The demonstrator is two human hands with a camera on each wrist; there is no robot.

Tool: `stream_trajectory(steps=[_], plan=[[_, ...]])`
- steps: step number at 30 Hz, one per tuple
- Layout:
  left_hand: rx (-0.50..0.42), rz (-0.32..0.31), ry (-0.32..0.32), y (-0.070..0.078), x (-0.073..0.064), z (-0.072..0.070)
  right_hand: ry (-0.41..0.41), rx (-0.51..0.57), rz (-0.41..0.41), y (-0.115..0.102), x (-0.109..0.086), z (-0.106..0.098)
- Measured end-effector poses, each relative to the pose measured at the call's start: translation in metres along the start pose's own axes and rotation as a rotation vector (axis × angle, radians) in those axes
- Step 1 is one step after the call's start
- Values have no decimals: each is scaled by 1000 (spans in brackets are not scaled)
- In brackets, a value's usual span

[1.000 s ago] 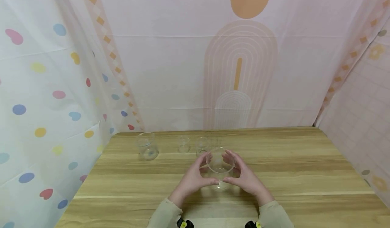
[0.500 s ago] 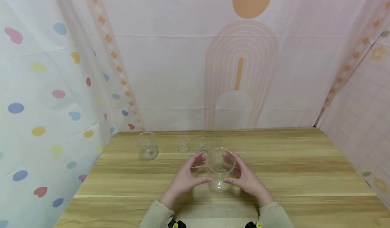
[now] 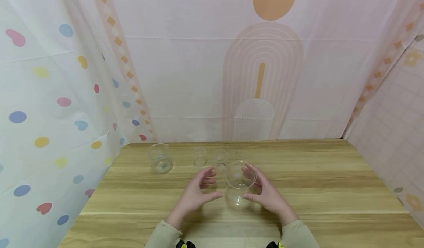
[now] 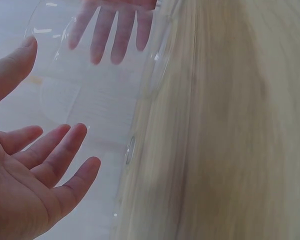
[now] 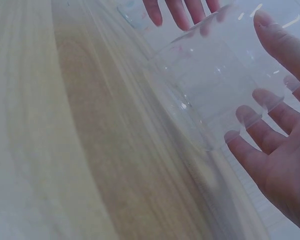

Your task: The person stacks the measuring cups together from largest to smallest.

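Right hand round the glass jar, left hand free

Nearest: two pale sleeves (image 3: 163,235), wrist cameras partly cut off by the frame. Next out, left hand (image 3: 195,193): fingers parted and bent a little, grip empty, thumb and fingertips clear of the jar with a gap on its left. Right hand (image 3: 267,194): grip cupped round the right side of the clear glass jar (image 3: 236,186), thumb at the near side, fingers behind; pressure can't be told. Jar is upright on the worktop (image 3: 331,189), near middle, between the hands.

Just past it, slightly left: small glass (image 3: 220,159). Further left, another small glass (image 3: 200,156), apart from it. Far left, a wider glass (image 3: 160,159). Patterned cloth (image 3: 185,78) hangs behind.

Step, as I judge it: placing or adjusting the jar, left side unsupported. Next move probably calls for either the left palm closing back in before any lift, or the right fingers easing straight off sideways, without tipping the jar or knocking the small glass behind.
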State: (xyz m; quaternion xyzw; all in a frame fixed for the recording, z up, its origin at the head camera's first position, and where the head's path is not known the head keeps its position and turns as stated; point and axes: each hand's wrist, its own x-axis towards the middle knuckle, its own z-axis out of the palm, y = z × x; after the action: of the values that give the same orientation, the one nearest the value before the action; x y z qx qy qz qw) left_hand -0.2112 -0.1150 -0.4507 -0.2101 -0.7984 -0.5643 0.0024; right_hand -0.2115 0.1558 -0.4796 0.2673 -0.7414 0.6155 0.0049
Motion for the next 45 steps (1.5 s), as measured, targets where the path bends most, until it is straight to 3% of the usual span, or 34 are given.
stream_trajectory(steps=[21, 32, 45], plan=[[65, -112, 155, -20, -3, -50, -10, 10, -17, 2, 0, 1], [161, -62, 301, -24, 2, -71, -5, 14, -13, 3, -1, 0], [272, -94, 367, -23, 11, -98, -12, 5, -18, 4, 0, 0]])
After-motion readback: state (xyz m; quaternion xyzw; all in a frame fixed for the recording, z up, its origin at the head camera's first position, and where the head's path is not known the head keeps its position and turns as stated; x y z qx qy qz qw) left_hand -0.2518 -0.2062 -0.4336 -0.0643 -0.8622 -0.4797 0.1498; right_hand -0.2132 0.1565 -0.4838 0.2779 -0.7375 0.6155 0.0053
